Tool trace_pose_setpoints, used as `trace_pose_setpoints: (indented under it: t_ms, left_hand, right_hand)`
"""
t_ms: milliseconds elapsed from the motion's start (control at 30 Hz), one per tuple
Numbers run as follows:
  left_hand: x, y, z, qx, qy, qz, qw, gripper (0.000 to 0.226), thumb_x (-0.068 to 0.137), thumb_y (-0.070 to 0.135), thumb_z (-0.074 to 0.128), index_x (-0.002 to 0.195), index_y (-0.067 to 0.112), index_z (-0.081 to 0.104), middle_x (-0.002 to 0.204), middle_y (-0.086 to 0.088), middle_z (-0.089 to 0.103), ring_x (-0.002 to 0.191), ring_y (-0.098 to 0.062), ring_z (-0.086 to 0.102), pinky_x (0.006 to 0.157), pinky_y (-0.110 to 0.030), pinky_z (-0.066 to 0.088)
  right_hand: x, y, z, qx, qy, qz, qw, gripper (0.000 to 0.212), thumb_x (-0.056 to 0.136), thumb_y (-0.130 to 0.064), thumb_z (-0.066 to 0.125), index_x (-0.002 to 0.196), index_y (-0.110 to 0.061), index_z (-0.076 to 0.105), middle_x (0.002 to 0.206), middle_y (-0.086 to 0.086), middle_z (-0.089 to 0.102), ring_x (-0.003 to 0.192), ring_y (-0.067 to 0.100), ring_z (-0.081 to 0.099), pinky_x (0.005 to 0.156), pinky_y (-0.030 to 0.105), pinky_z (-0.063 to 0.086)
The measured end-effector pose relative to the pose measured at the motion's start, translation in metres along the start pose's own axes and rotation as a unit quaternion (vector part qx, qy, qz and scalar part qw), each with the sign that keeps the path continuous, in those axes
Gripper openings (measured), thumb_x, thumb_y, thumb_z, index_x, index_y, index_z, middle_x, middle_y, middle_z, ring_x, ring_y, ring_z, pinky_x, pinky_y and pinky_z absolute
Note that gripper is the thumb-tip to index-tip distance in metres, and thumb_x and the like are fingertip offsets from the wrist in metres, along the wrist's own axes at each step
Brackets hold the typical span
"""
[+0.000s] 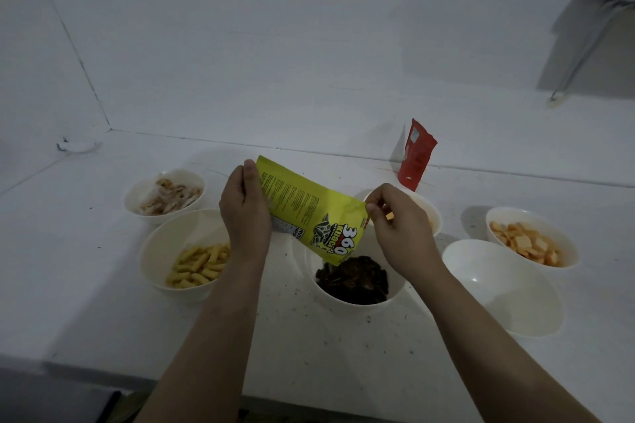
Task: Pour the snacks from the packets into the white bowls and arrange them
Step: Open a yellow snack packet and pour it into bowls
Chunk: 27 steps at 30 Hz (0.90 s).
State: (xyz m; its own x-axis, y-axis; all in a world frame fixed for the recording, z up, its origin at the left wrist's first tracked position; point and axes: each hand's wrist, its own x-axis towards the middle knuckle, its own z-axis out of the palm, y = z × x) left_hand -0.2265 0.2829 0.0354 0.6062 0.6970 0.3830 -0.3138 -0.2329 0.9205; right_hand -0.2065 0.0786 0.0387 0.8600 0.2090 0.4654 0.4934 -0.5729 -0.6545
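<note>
A yellow seed packet (309, 209) hangs upside down, its mouth tipped over a white bowl (398, 292) that holds dark seeds (357, 280). My left hand (245, 213) grips the packet's raised bottom end. My right hand (395, 227) pinches the packet's right corner. Other white bowls hold yellow sticks (199, 264), pale chips (168, 197) and orange squares (525, 244). One white bowl (505, 288) at the right holds nothing. Behind my right hand a further bowl (431, 213) is mostly hidden.
A red packet (415, 154) stands upright against the back wall. Crumbs dot the white counter (103, 312) around the middle bowl. The counter's front edge runs along the bottom left, and walls close the back and left sides.
</note>
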Motion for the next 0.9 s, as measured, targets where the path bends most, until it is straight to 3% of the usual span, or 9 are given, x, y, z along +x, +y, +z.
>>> trace_pose_setpoints:
  t_ms: [500, 733, 900]
  left_hand:
    - [0.003, 0.004, 0.005, 0.010, -0.004, 0.010, 1.000, 0.043, 0.104, 0.034, 0.041, 0.062, 0.023, 0.035, 0.056, 0.009, 0.034, 0.049, -0.004, 0.031, 0.047, -0.020, 0.027]
    - [0.001, 0.006, 0.006, 0.013, -0.012, 0.025, 1.000, 0.043, 0.104, 0.032, 0.041, 0.062, 0.023, 0.035, 0.052, 0.010, 0.035, 0.048, -0.003, 0.032, 0.046, -0.017, 0.027]
    - [-0.001, 0.007, 0.007, 0.024, -0.022, 0.030, 0.999, 0.044, 0.104, 0.034, 0.041, 0.062, 0.023, 0.033, 0.051, 0.010, 0.034, 0.049, -0.005, 0.030, 0.047, -0.021, 0.026]
  right_hand:
    - [0.005, 0.003, -0.006, -0.056, 0.003, -0.038, 0.998, 0.014, 0.097, -0.011, 0.056, 0.086, -0.020, 0.053, 0.084, -0.009, 0.059, 0.074, 0.004, 0.051, 0.064, 0.028, 0.043]
    - [0.001, 0.003, -0.012, -0.055, 0.000, -0.026, 0.998, 0.017, 0.095, -0.012, 0.058, 0.082, -0.022, 0.054, 0.081, -0.010, 0.062, 0.074, 0.011, 0.057, 0.066, 0.030, 0.046]
    - [-0.003, 0.005, -0.011, -0.051, -0.002, -0.013, 0.999, 0.019, 0.095, -0.012, 0.058, 0.082, -0.024, 0.054, 0.079, -0.013, 0.060, 0.073, 0.003, 0.054, 0.064, 0.021, 0.041]
